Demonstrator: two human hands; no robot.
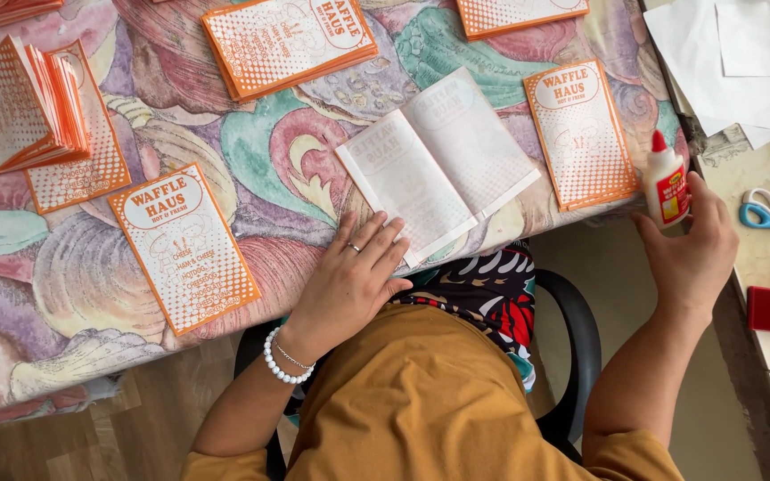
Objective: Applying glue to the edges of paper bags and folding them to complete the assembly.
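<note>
Floral tablecloth [251,178], wood floor below. L hand [349,281] flat, fingers spread, pressing opened white bag [438,160] at table edge. R hand [690,254] wrapped round glue bottle [666,187], upright, beside orange bag [578,134].

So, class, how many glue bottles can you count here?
1: the white, red-capped glue bottle stands at the right edge of the table, by the right hand. More could lie outside the view.

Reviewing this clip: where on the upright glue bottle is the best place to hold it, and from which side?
Grip the glue bottle around its white body, below the red cap, which narrows too much for a firm hold. It stands upright at the table's right edge, so coming from the right seems best; the right hand is already there, fingers against its side.
</note>
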